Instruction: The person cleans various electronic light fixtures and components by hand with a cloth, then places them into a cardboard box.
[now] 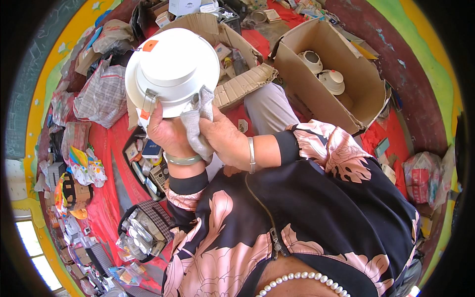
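Raised in front of me is a white round recessed downlight (pixel 173 57), with metal spring clips and orange stickers on its housing. My left hand (pixel 168 129) is closed on its near rim, below one clip. In my right hand (pixel 226 137) a grey knitted cloth (pixel 202 115) is bunched up, its upper end pressed against the lower right edge of the lamp. The cloth also hangs between my two wrists. Two similar downlights (pixel 331 82) lie inside the tall cardboard box (pixel 346 111) at the right.
Behind the lamp stands an open cardboard box (pixel 246 88) with mixed small items. A plaid bag (pixel 102 94), a black crate (pixel 136 171) and a checked basket (pixel 157 212) of clear packages crowd the left. Red sheeting (pixel 111 198) covers the floor; a plastic-wrapped bundle (pixel 423 178) sits far right.
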{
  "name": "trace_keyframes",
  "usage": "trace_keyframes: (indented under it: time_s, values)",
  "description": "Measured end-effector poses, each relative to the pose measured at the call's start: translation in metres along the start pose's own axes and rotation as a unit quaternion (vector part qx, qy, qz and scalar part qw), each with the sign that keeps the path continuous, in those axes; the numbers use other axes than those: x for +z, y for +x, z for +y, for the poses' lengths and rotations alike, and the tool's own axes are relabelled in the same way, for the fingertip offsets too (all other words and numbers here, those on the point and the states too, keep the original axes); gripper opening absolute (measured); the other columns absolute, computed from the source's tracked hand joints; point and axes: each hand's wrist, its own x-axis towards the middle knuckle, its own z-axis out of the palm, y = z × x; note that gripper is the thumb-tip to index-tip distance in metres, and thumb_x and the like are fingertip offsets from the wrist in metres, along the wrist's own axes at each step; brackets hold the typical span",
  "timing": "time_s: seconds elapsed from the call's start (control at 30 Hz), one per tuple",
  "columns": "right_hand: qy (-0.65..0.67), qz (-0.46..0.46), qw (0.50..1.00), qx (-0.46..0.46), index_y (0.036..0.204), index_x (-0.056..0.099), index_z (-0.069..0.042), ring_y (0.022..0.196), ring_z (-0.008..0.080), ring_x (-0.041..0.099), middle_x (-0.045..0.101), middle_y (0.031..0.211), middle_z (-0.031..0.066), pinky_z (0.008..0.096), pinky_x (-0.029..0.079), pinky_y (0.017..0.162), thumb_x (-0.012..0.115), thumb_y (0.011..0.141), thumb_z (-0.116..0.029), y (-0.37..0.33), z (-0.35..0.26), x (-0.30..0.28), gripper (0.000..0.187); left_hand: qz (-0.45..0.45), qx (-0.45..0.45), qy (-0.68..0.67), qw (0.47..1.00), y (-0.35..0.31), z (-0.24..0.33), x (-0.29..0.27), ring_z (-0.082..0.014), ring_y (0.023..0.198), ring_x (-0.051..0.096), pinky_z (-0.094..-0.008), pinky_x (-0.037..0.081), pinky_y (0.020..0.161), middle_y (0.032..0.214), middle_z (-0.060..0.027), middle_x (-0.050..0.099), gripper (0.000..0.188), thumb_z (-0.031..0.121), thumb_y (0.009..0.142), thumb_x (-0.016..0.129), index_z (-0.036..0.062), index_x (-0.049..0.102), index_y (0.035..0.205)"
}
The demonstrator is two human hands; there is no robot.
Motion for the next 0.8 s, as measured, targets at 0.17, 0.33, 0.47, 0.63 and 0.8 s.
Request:
trace_keyframes:
  time_s: [0.17, 0.33, 0.47, 0.63, 0.8]
  values:
    - [0.021, -0.079, 0.996, 0.038, 0.117, 0.051, -0.007, 0.088, 0.0171, 0.058, 0.06, 0.099, 0.0071, 0.0293, 0.048, 0.078, 0.051, 0.085, -0.007, 0.017, -0.01, -0.029, 0.032, 0.012, 0.022, -0.051, 0.998, 0.002, 0.007, 0.002, -0.0333, 0.122, 0.041, -0.0487, 0.026, 0.107, 0.131, -0.02, 0.044, 0.054, 0.004, 0.08, 0.053, -0.0056, 0.035, 0.13]
    - [-0.178, 0.051, 0.982, -0.023, 0.115, 0.052, -0.005, 0.079, 0.0141, 0.058, 0.062, 0.092, 0.0062, 0.0299, 0.049, 0.069, 0.055, 0.085, -0.014, 0.046, -0.046, -0.119, 0.032, -0.04, 0.04, -0.112, 0.992, 0.004, 0.041, -0.034, -0.0324, 0.127, 0.036, -0.0528, 0.021, 0.109, 0.135, -0.0184, 0.04, 0.06, -0.006, 0.074, 0.055, -0.0038, 0.036, 0.131]
    - [-0.562, 0.044, 0.811, -0.156, 0.114, 0.05, -0.001, 0.087, 0.03, 0.061, 0.062, 0.095, 0.0188, 0.0373, 0.047, 0.076, 0.06, 0.081, -0.032, 0.02, -0.088, -0.153, 0.046, -0.01, 0.038, -0.103, 0.994, -0.003, 0.048, -0.046, -0.0327, 0.127, 0.036, -0.0528, 0.023, 0.109, 0.135, -0.0188, 0.04, 0.057, -0.005, 0.076, 0.054, -0.0048, 0.036, 0.131]
    - [-0.586, 0.058, 0.782, -0.203, 0.118, 0.048, 0.0, 0.097, 0.0345, 0.058, 0.06, 0.101, 0.0228, 0.0406, 0.043, 0.085, 0.061, 0.08, -0.038, 0.003, -0.114, -0.147, 0.055, 0.033, -0.023, -0.127, 0.991, 0.009, 0.019, -0.038, -0.033, 0.125, 0.039, -0.053, 0.024, 0.108, 0.133, -0.0203, 0.042, 0.054, -0.004, 0.079, 0.052, -0.0068, 0.036, 0.13]
    - [-0.637, 0.149, 0.675, -0.342, 0.133, 0.035, -0.002, 0.118, 0.0364, 0.043, 0.043, 0.13, 0.0225, 0.0414, 0.039, 0.095, 0.061, 0.08, -0.045, 0.057, -0.087, -0.14, 0.073, -0.034, -0.051, -0.144, 0.988, 0.017, 0.003, -0.032, -0.0332, 0.125, 0.038, -0.0534, 0.024, 0.108, 0.133, -0.0206, 0.042, 0.055, -0.004, 0.079, 0.05, -0.0064, 0.034, 0.131]
